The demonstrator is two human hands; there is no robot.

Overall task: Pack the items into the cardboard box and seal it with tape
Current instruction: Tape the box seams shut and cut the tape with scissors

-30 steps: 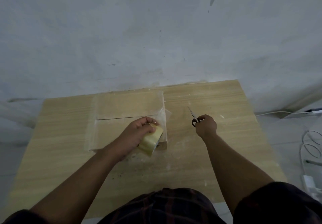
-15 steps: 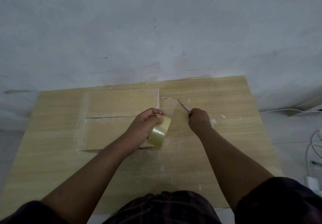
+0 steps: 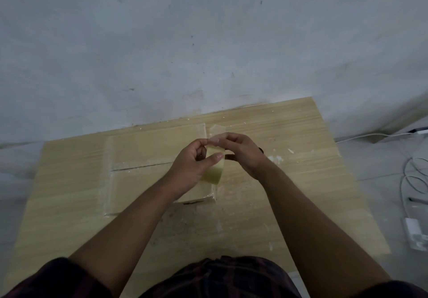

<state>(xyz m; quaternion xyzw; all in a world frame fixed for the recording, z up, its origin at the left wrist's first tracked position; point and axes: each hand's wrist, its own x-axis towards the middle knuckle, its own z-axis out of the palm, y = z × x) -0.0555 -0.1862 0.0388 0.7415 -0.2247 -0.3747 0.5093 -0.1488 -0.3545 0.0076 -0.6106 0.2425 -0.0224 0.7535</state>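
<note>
The left hand (image 3: 190, 165) grips the one tape roll (image 3: 214, 170). Its thumb lies across the roll's outer face and its fingers are curled behind it. The right hand (image 3: 243, 154) has its fingers bent, and their tips pinch the clear tape strip (image 3: 216, 129) that leads up from the roll, meeting the left fingertips there. Both forearms reach forward from the bottom of the view and converge, so the two hands sit close together above the right edge of the single cardboard box (image 3: 150, 145). The box lies on the wooden table (image 3: 289, 193) with its flaps shut and the seam between them showing. White cables (image 3: 412, 182) lie on the floor to the right.
</note>
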